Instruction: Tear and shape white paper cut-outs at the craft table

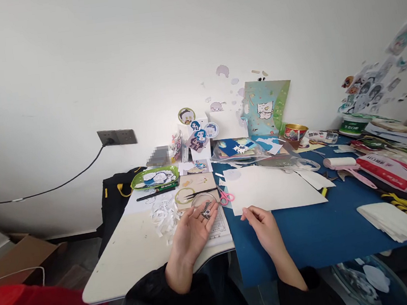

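Your left hand (193,233), just left of centre in the lower half of the frame, holds a round clear disc (204,204) with a small dark cutout figure on it, fingers curled lightly around its near edge. Your right hand (262,224) rests beside it at the near corner of a large white sheet (272,188) on the blue mat (310,233); the fingertips pinch toward that corner, though I cannot tell whether they actually grip the paper. By the look of it, cutting is well under way: a heap of white paper scraps (165,216) lies just left of the disc, pink-handled scissors (227,197) sit between your hands, and black tweezers (201,192) lie just above the disc. The white sheet itself looks uncut. A red-and-white package (389,169) at the right carries print too small to read; no other writing is legible.
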Demonstrator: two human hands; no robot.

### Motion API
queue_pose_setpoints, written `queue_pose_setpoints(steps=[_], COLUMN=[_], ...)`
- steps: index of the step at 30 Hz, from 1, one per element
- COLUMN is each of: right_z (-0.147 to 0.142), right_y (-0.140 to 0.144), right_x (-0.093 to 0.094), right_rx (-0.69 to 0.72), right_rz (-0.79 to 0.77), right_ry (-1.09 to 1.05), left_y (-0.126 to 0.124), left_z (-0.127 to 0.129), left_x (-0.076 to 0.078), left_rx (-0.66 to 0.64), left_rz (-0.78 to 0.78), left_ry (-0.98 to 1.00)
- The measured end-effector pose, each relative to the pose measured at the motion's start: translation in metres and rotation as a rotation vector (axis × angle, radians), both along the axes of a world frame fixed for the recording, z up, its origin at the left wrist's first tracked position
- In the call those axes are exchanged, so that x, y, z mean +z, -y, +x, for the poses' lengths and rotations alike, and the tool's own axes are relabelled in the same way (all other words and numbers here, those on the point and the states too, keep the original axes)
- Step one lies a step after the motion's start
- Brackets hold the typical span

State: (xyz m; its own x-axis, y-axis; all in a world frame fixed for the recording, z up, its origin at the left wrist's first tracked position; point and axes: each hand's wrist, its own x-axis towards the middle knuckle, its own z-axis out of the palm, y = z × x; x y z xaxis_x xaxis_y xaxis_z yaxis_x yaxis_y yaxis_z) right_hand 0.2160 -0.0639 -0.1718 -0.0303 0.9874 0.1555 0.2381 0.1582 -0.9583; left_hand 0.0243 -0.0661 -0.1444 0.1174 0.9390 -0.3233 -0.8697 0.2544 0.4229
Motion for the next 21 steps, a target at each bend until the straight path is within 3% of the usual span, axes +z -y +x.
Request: queue_pose_setpoints(steps=[21], right_z=[-0.0006], right_y=[0.0008], right_x=[0.0008], right_rx=[-0.002], right_rz=[0.018], right_ry=[0.023], left_y=[0.0028], left_z=[0.0015], left_x=[0.0049], left_rx=[0.009], left_rz=[-0.018], left_ry=[-0.017])
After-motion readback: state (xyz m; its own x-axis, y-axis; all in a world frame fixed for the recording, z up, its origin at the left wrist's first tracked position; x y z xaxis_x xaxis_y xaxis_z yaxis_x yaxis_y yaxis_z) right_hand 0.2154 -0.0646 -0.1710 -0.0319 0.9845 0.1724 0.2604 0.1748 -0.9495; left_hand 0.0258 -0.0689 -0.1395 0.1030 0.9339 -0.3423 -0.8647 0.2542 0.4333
